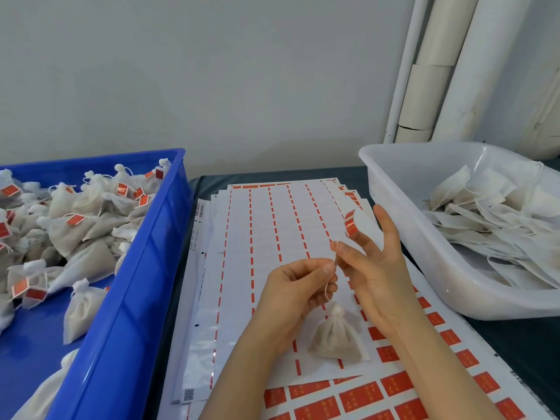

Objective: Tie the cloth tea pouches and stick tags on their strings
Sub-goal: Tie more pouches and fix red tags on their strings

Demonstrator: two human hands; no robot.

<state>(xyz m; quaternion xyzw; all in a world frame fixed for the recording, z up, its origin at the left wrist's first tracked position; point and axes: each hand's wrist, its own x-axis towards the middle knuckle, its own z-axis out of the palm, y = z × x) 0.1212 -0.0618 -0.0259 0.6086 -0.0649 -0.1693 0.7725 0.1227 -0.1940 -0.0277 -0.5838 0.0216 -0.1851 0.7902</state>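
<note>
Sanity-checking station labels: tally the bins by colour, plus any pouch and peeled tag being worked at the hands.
Blue bin: 1
Translucent white bin: 1
Pouch hanging by its string, pinched by left hand and right hand: 1
Red tag on a right fingertip: 1
Total: 4

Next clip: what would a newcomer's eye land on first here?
At centre, the left hand and right hand pinch a white string above a tied pouch on the sticker sheets, with a red tag stuck to a right fingertip. On the left is a blue crate heaped with tagged pouches; on the right, a pale tub of flat pouches.
</note>
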